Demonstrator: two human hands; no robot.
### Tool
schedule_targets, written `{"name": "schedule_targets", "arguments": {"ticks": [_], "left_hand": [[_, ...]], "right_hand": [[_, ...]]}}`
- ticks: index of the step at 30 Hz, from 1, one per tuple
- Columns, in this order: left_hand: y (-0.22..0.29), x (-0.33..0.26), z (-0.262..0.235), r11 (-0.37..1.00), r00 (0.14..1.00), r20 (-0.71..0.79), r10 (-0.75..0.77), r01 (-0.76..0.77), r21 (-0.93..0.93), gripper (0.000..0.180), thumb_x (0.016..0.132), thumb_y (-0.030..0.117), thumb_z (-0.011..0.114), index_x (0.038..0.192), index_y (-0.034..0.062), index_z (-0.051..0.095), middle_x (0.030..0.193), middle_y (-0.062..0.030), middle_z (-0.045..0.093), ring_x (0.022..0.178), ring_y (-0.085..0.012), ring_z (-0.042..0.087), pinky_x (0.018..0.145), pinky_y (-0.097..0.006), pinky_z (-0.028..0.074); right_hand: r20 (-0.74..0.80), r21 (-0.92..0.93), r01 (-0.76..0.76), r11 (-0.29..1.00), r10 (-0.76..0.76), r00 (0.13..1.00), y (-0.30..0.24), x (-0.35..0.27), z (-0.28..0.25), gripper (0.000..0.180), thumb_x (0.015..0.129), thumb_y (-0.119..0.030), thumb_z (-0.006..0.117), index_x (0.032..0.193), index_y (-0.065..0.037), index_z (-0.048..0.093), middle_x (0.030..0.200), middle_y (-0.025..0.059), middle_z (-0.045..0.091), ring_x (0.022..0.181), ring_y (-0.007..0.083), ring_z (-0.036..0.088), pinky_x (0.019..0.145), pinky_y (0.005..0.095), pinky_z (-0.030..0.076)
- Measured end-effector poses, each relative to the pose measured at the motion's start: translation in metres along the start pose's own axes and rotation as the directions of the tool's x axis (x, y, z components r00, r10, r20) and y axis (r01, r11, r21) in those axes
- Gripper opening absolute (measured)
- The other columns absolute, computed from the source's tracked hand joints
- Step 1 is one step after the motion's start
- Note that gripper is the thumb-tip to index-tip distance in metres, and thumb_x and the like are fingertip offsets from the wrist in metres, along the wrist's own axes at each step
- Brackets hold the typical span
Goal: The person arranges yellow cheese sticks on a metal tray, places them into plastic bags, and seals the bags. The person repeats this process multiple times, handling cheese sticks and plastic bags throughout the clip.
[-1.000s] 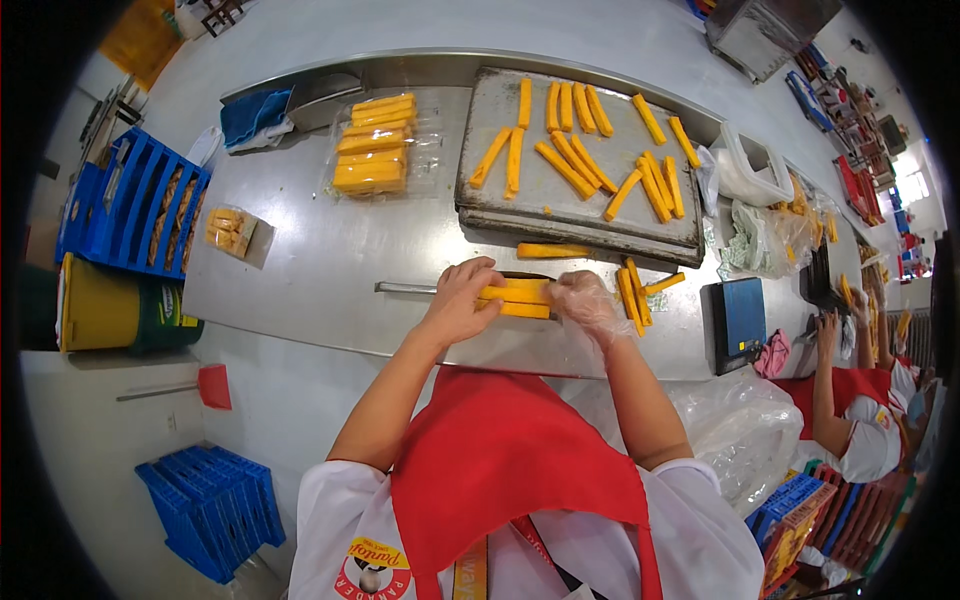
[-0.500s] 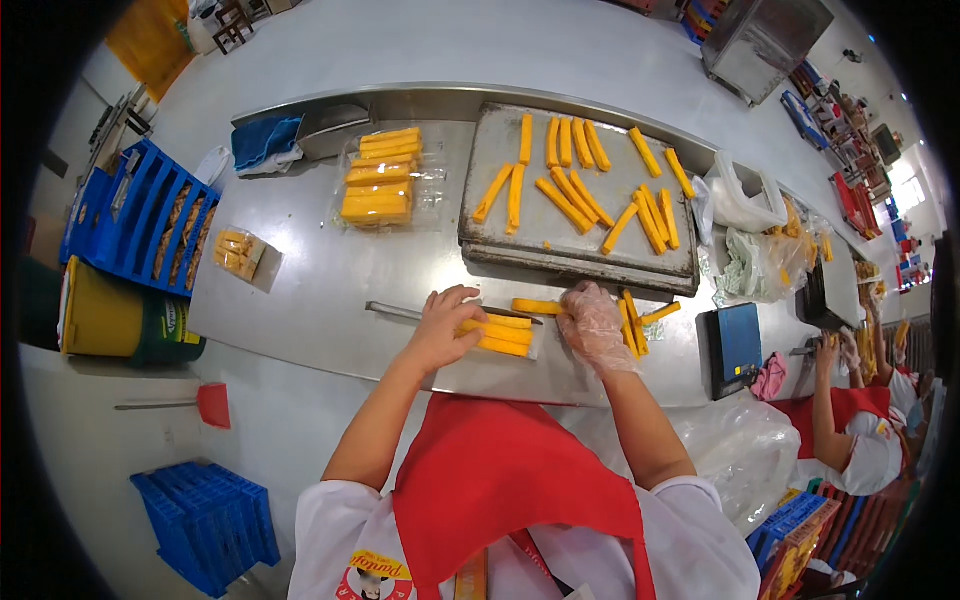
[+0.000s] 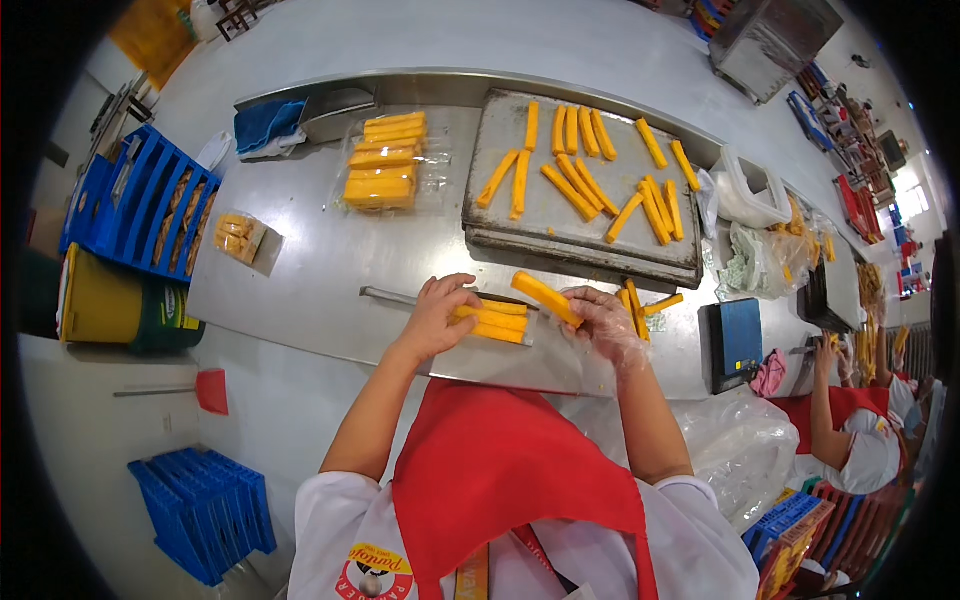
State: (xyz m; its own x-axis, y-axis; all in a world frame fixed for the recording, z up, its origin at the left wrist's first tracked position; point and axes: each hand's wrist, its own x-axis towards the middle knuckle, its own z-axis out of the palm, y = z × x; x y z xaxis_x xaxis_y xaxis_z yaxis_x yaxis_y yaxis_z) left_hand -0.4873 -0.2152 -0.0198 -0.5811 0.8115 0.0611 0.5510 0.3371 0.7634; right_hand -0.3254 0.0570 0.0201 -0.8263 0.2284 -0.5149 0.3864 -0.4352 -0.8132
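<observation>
While curled bare over the near end of the stack (image 3: 495,322), presses down with the left hand (image 3: 440,315), fingertips bent onto the top layer, thumb out of sight. Pinches a single stick (image 3: 545,297) in the right hand (image 3: 600,325), sheathed in a thin, crinkled clear glove, thumb and fingers closed on the stick's right end. Held slantwise just above the stack's right end, that stick: long, square-edged, matt orange, left tip higher. Beneath, more of the same, laid parallel in a neat block at the near edge of the brushed steel table (image 3: 330,270), directly ahead of the red apron. Just behind the left hand, a slim metal rod (image 3: 395,295) flat on the steel. Beside the right hand, a few loose sticks (image 3: 640,305) lying crosswise. Further back, a worn grey tray (image 3: 545,228) scattered with more sticks at all angles; to its left, glossy clear bags (image 3: 385,165) of packed orange blocks. At far left, a blue slatted plastic crate (image 3: 130,200); at right, a flat blue scale (image 3: 738,335). Against a second ago: then both hands clamped over the stack; now only the left hand there, the right lifted off with one stick. Half a second back, no stick raised, the right hand low by the stack.
</observation>
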Motion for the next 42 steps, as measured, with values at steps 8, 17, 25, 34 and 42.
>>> {"name": "schedule_targets", "arguments": {"ticks": [8,17,25,34,42], "left_hand": [[-0.003,-0.001,0.006,1.0,0.999,-0.037,0.011,-0.012,-0.023,0.022,0.081,0.024,0.068,0.101,0.0144,0.067,0.137,-0.0094,0.055,0.133,-0.0299,0.046,0.117,-0.057,0.021],[-0.002,-0.003,0.011,1.0,0.998,-0.062,0.01,-0.011,-0.017,0.021,0.08,0.025,0.069,0.099,0.0146,0.067,0.136,-0.0092,0.056,0.132,-0.0309,0.047,0.117,-0.057,0.022],[0.003,0.002,0.016,0.994,0.979,-0.188,0.082,-0.093,-0.049,0.052,0.076,0.012,0.071,0.124,0.0072,0.052,0.146,-0.021,0.045,0.133,-0.0413,0.043,0.116,-0.047,0.028],[0.023,0.025,0.055,0.937,0.95,-0.299,0.091,-0.184,-0.298,0.084,0.072,0.009,0.064,0.148,0.008,0.03,0.16,-0.0194,0.023,0.149,-0.0379,0.023,0.122,-0.051,0.015],[0.023,0.022,0.07,0.41,0.903,-0.382,-0.198,-0.278,-0.869,0.092,0.07,-0.007,0.045,0.156,0.008,0.014,0.161,-0.0085,0.016,0.154,-0.028,0.012,0.123,-0.039,0.01]], "right_hand": [[0.052,-0.159,0.0,0.987,0.008,0.999,0.016,0.012,-0.003,0.026,0.095,-0.019,0.067,0.11,0.003,0.065,0.089,0.0089,0.069,0.068,0.0134,0.062,0.062,0.0257,0.05],[0.003,-0.326,0.3,0.897,-0.317,0.948,0.029,0.002,-0.007,0.023,0.086,-0.011,0.076,0.104,0.003,0.069,0.091,0.0066,0.068,0.078,0.0133,0.063,0.072,0.0249,0.052],[0.044,-0.661,0.3,0.688,-0.363,0.931,0.022,-0.003,-0.007,0.027,0.083,-0.007,0.078,0.106,0.004,0.071,0.097,0.0081,0.07,0.09,0.0135,0.065,0.083,0.0285,0.053],[0.007,-0.766,0.349,0.54,-0.536,0.844,0.021,0.009,-0.003,0.033,0.086,-0.02,0.07,0.111,0.002,0.072,0.091,0.0169,0.071,0.083,0.026,0.068,0.078,0.0351,0.053],[-0.108,-0.679,0.339,0.651,-0.545,0.831,0.057,-0.013,0.005,0.05,0.082,-0.01,0.054,0.131,-0.006,0.063,0.13,0.0202,0.056,0.092,0.0293,0.067,0.085,0.0364,0.053]]}}
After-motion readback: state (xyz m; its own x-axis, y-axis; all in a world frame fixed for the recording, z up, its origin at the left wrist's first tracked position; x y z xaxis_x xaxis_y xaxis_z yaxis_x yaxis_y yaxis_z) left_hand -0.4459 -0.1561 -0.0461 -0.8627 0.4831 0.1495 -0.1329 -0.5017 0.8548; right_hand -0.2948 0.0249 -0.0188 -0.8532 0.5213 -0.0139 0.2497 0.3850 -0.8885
